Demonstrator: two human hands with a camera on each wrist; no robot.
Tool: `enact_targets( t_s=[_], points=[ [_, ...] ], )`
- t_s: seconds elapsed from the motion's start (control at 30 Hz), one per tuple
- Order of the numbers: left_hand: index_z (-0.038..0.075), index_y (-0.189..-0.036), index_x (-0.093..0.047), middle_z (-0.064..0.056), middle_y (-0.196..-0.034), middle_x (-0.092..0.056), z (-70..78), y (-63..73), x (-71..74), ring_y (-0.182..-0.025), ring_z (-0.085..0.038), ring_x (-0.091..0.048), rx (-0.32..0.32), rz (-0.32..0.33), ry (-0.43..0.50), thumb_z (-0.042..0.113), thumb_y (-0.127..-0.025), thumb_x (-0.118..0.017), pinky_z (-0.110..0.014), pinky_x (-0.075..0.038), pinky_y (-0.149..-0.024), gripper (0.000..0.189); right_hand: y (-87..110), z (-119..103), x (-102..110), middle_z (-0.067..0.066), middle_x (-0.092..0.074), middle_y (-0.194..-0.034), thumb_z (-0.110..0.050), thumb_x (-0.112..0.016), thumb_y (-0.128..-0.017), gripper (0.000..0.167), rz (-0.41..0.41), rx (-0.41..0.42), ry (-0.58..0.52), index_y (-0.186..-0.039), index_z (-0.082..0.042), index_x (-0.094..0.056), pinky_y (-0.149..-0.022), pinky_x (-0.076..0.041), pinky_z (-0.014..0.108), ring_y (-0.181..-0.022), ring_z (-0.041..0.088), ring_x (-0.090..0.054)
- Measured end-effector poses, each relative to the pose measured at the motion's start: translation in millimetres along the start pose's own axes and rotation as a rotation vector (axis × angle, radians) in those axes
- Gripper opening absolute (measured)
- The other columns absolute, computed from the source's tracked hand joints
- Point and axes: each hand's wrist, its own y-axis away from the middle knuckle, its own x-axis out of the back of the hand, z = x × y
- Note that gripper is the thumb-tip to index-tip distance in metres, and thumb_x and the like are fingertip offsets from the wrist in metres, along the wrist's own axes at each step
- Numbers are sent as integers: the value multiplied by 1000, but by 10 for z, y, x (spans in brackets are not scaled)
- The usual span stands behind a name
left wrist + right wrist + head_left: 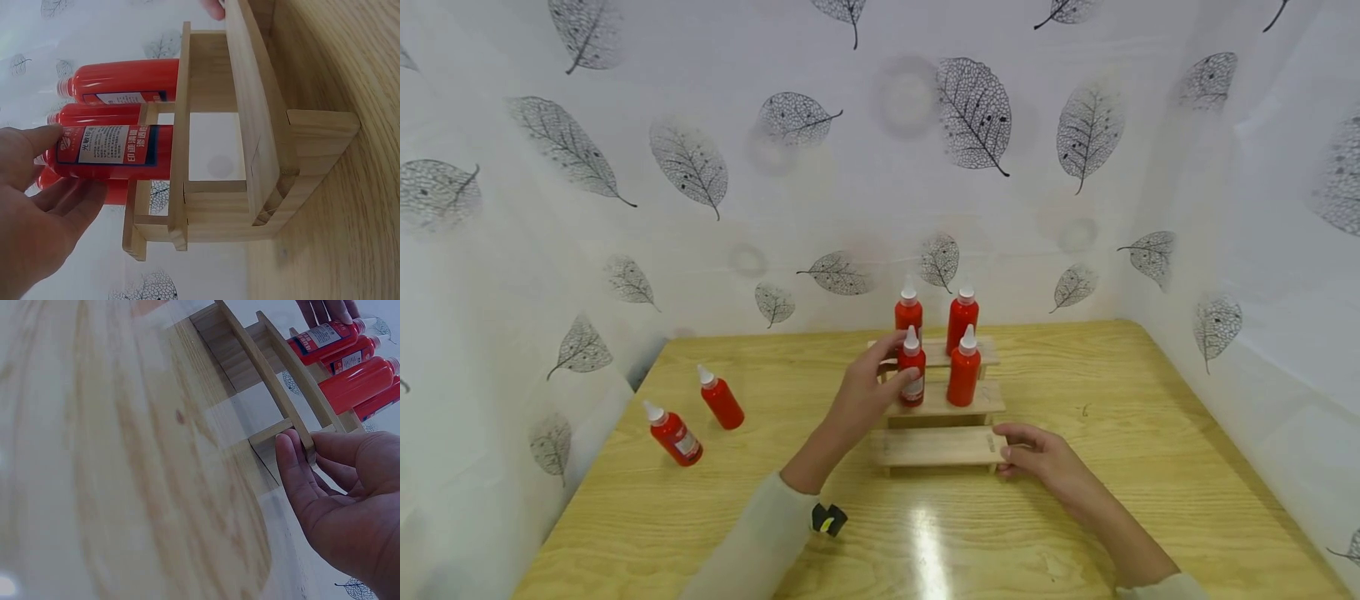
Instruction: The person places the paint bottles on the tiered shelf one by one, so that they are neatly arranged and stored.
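A three-tier wooden step rack (936, 450) stands on the table. My left hand (861, 392) holds a red squeeze bottle (912, 379) with a white nozzle, upright on the middle step at the left. In the left wrist view thumb and fingers lie on either side of this bottle (119, 153), its base against the step. Beside it on the same step stands another red bottle (963, 379). Two more, a left one (908, 314) and a right one (962, 321), are on the top step. My right hand (1048, 462) pinches the right end of the lowest step.
Left of the rack, two red bottles lean in this view on the tabletop, a farther one (724, 406) and a nearer labelled one (677, 439). A white leaf-print curtain (865, 192) encloses the back and sides of the wood-grain table (1075, 550).
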Motion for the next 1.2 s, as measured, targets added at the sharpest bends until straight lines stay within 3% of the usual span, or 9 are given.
enact_targets(
  t_s=[0.2,0.47,0.7,0.83,0.97,1.03,1.2],
  points=[
    [19,-147,-50,-1,-140,-58,23,77,90,-122,-24,-59,-17,8,-42,22,-95,-72,-51,-52,-102,56,1,0,4,27,-51,-131,-17,-62,-100,55,-11,13,-6,-147,7,-43,-89,-60,36,-101,30,-70],
    [16,-146,-51,-8,-142,-58,-16,438,501,-126,-27,-58,-47,71,-147,26,-96,-71,-43,-52,-104,55,-12,4,2,26,-52,-131,-17,-62,-100,54,-2,2,-4,-146,6,-44,-89,-60,36,-100,29,-70],
    [21,-146,-52,-1,-142,-56,-160,817,883,-127,-22,-56,30,149,-224,32,-96,-70,-46,-51,-104,54,0,-20,13,25,-52,-130,-16,-62,-100,55,-2,-9,-16,-146,7,-43,-90,-60,35,-101,28,-70],
    [22,-146,-52,-1,-143,-56,-232,1017,1085,-125,-19,-57,98,202,-315,33,-96,-69,-24,-52,-100,54,1,-33,14,25,-52,-129,-16,-62,-100,55,-7,1,-20,-146,8,-43,-90,-60,35,-100,27,-70],
    [20,-146,-51,-3,-140,-57,-299,1204,1281,-121,-20,-58,168,259,-376,33,-97,-68,-4,-42,-93,53,7,-34,6,26,-52,-129,-16,-61,-101,55,-12,13,-13,-146,8,-42,-90,-60,35,-100,27,-70],
    [18,-145,-52,-4,-136,-59,-320,1298,1375,-118,-19,-58,196,294,-384,32,-97,-69,-2,-41,-92,53,6,-28,-1,26,-52,-129,-17,-62,-100,55,-9,8,-11,-146,7,-43,-90,-60,35,-100,27,-70],
    [16,-144,-53,-4,-131,-62,-361,1527,1589,-107,2,-54,254,404,-424,31,-97,-68,-2,-43,-88,51,3,-15,-12,26,-52,-129,-17,-62,-100,55,-8,-2,-9,-146,6,-44,-90,-60,36,-101,28,-69]
  ],
)
